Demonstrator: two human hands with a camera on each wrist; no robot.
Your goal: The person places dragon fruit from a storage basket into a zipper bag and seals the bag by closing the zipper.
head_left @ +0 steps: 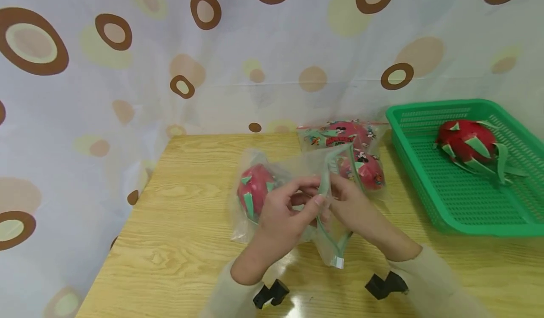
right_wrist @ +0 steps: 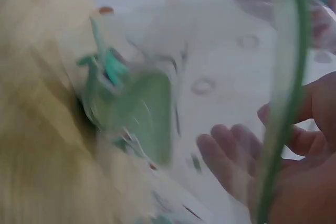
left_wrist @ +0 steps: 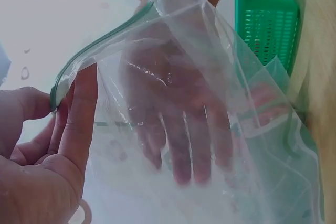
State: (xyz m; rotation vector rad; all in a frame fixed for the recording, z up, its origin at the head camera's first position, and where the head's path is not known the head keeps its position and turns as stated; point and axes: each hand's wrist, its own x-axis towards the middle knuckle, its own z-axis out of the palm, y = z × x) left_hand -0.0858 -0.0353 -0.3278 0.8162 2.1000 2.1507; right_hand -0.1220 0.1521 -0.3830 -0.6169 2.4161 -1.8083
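A clear zip bag (head_left: 303, 167) with a green-edged mouth lies on its side, holding a red dragon fruit (head_left: 255, 190) with green scales at its left end. My left hand (head_left: 280, 219) pinches the mouth's edge between thumb and fingers. Through the mouth reaches my right hand (head_left: 354, 207), its fingers extended inside the bag; the left wrist view shows this hand blurred behind the plastic. At the lower corner of the mouth hangs a white zip slider (head_left: 338, 262).
Behind the hands lie printed zip bags (head_left: 316, 138) with dragon fruits inside. A green basket (head_left: 437, 214) stands at the right, holding another dragon fruit (head_left: 467, 141). The wooden table (head_left: 182, 204) meets a patterned cloth (head_left: 255, 72) at the back.
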